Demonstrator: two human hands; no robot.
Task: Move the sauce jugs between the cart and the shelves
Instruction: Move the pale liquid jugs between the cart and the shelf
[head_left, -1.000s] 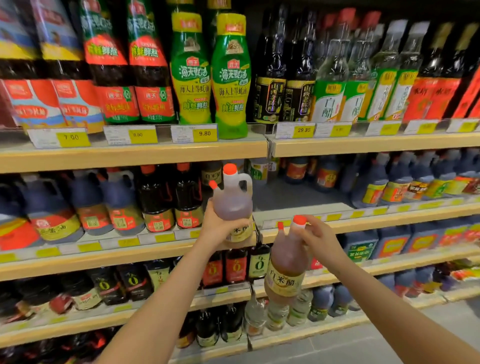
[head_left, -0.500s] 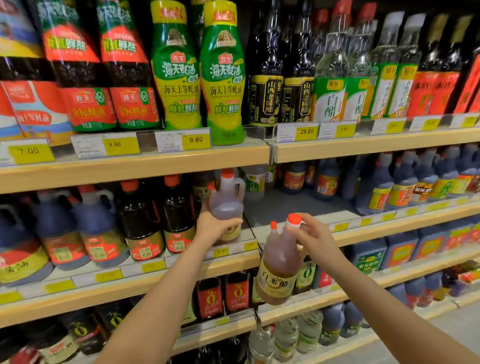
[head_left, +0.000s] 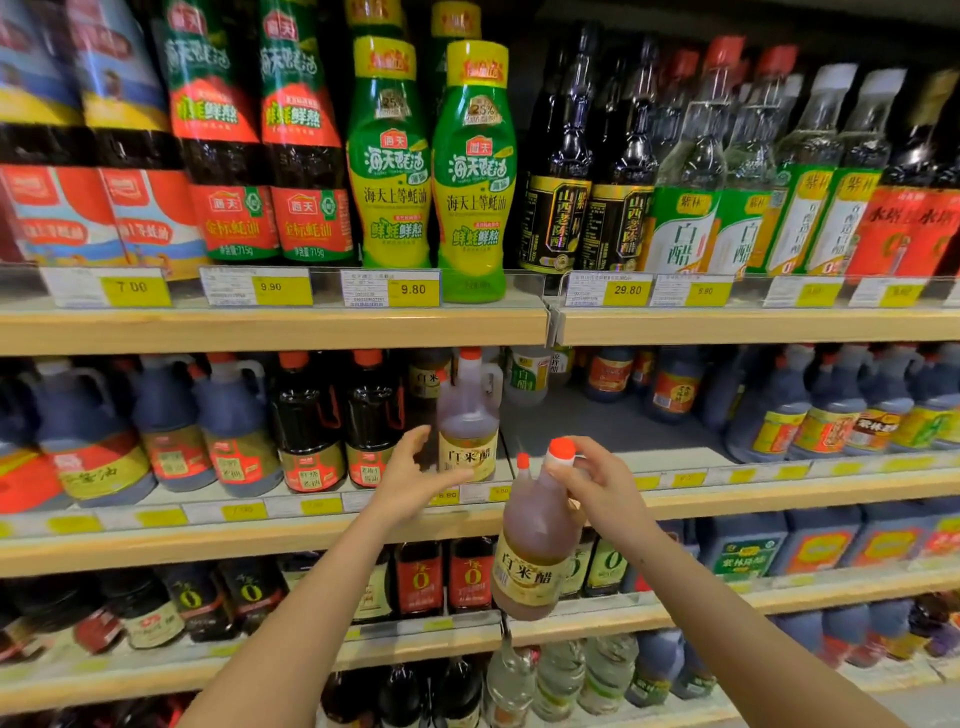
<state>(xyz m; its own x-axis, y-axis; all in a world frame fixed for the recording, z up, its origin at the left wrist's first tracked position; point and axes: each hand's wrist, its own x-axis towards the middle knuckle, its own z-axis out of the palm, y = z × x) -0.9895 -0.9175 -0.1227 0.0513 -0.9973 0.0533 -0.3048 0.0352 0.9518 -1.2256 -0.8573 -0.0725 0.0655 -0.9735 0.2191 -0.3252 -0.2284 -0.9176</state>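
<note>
Head view, shelving bay. One amber sauce jug (head_left: 469, 415), red cap, cream label, stands upright on the second shelf (head_left: 270, 540) near its front edge, just beside two dark bottles (head_left: 337, 421) on its left; bare shelf surface to its right. Left hand (head_left: 415, 478): fingers spread and relaxed, just in front of that jug's lower label; contact cannot be told. Right hand (head_left: 597, 483): fingers curled round the handle and neck of a second sauce jug (head_left: 537, 540), which hangs tilted in front of the shelf edge, base over the shelf below. Green squeeze bottles (head_left: 431, 171) on the top shelf (head_left: 270, 330).
</note>
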